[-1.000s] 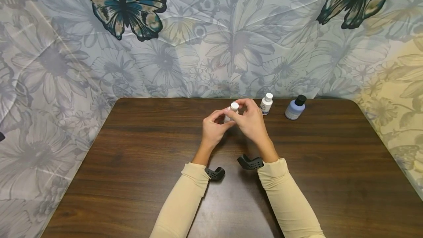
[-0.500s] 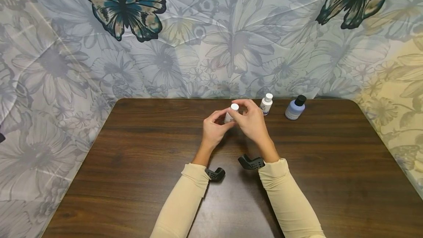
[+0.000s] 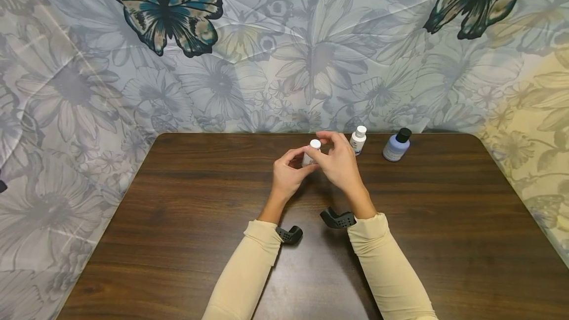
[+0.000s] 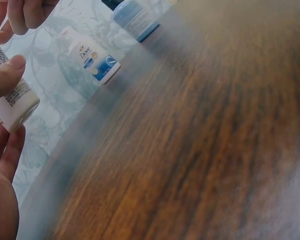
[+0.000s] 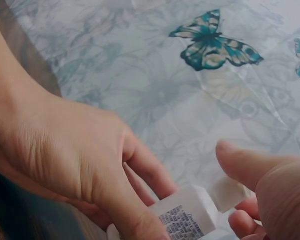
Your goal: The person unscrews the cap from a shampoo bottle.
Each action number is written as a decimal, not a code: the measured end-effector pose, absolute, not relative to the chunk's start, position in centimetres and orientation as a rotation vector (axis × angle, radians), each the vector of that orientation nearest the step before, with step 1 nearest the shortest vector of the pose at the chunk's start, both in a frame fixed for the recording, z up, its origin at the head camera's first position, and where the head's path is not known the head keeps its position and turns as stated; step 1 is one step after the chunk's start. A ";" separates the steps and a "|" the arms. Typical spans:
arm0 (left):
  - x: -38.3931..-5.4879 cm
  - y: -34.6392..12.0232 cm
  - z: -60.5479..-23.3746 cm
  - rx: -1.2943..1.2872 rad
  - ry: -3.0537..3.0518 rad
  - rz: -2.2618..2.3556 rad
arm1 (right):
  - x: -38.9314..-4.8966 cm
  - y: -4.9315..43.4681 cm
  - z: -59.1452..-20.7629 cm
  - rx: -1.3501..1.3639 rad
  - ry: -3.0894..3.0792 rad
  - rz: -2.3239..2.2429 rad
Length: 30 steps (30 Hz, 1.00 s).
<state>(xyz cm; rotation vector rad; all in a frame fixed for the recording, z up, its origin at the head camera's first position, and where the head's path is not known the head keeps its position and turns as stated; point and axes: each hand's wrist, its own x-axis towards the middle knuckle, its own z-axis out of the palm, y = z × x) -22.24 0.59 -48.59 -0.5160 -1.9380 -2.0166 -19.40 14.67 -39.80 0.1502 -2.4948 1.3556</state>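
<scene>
Over the far middle of the table, my left hand [image 3: 286, 174] grips a small white bottle [image 4: 21, 104] round its body, with the thumb across the printed label and fingertips at its base. The bottle's white cap [image 3: 315, 143] points up in the head view. Around that cap stands my right hand [image 3: 341, 166]. In the right wrist view its thumb [image 5: 239, 160] is raised away from the cap, while its other fingertips [image 5: 242, 220] sit close by the cap's far side. The label faces my left wrist camera, partly covered by the left thumb.
Right of my hands, a second white bottle [image 3: 357, 140] lettered Dove stands near the table's back edge. Further right is a light blue bottle [image 3: 395, 148] with a black cap. Behind the dark wooden table [image 3: 178, 206] hangs a cloth [image 3: 249, 88] printed with butterflies.
The right index finger has lifted slightly away from the cap, and the bottle has come a little more upright. Both arms and the standing bottles stay in place.
</scene>
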 end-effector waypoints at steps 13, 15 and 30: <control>-22.3 0.6 -48.7 -0.525 -1.950 -2.023 | -19.2 14.8 -39.5 0.231 -2.508 1.351; -22.3 0.6 -48.7 -0.522 -1.954 -2.023 | -19.2 14.8 -39.5 0.240 -2.519 1.349; -22.0 0.7 -48.5 -0.535 -1.928 -2.053 | -19.1 15.4 -39.2 0.123 -2.605 1.262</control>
